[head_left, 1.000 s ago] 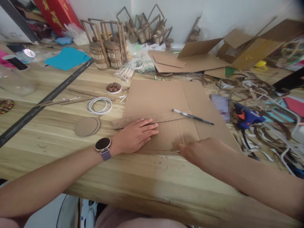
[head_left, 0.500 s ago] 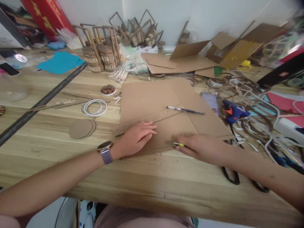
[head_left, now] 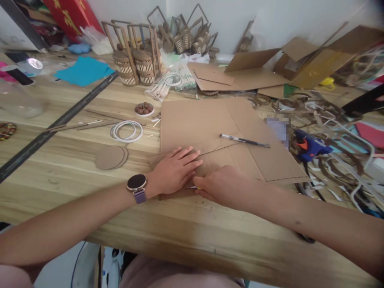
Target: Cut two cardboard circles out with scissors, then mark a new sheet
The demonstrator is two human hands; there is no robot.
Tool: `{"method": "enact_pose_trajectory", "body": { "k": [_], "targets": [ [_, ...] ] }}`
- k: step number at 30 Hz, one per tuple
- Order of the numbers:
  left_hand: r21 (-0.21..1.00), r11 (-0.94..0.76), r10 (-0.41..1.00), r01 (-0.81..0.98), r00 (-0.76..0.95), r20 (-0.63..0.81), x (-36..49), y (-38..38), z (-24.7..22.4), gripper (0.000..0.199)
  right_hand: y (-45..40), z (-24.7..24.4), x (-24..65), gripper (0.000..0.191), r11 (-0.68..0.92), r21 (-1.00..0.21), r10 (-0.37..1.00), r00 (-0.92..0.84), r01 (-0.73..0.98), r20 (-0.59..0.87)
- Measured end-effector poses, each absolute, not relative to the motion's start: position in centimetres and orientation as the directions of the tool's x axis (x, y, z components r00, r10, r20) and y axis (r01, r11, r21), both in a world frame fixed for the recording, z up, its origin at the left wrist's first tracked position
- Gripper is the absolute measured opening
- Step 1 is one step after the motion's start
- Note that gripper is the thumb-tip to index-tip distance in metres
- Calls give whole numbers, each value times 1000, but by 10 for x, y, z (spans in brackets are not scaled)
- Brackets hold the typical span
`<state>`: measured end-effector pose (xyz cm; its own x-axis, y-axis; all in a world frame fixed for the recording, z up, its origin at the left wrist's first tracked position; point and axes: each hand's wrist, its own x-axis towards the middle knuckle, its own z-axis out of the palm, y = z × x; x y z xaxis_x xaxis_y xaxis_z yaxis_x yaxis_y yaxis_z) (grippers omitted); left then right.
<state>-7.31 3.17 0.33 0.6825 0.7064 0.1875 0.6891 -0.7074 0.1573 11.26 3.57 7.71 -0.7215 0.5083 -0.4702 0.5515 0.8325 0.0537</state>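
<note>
A large sheet of brown cardboard (head_left: 192, 120) lies on the wooden table, with pencil-dark lines drawn across it. My left hand (head_left: 177, 170), a watch on its wrist, is spread flat on the sheet's near left part, fingers apart. Close beside it, my right hand (head_left: 225, 186) is closed around a utility knife (head_left: 194, 187); only a bit of its blade and yellow body shows at the cardboard's near edge, the rest hidden in the fist. A black pen (head_left: 244, 140) rests on the sheet beyond my right hand.
Cardboard discs (head_left: 110, 157) and white tape rings (head_left: 127, 131) lie to the left. Behind stand small woven baskets (head_left: 124, 68) and an opened cardboard box (head_left: 318, 66). A blue glue gun (head_left: 312, 146) sits at the right among scraps and strips. A dark metal strip (head_left: 60, 124) crosses the left side.
My right hand has moved left with the utility knife along the cardboard's near edge, up to my left hand. My left fingers have spread wider. The view has shifted slightly.
</note>
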Motion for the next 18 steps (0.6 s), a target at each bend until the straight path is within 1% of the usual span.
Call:
{"method": "enact_pose_trajectory", "body": {
  "k": [11,16,18],
  "targets": [
    [147,-719,695,680,692,195,-73,33,2,42,34,74,110,17,869,106,473,-751,482,-461],
    [139,-716,697,684,690,195,-73,33,2,41,33,75,108,13,876,103,462,-755,472,-465],
    [138,-715,698,685,690,191,-72,33,2,41,31,80,104,15,868,88,466,-741,488,-484]
  ]
}}
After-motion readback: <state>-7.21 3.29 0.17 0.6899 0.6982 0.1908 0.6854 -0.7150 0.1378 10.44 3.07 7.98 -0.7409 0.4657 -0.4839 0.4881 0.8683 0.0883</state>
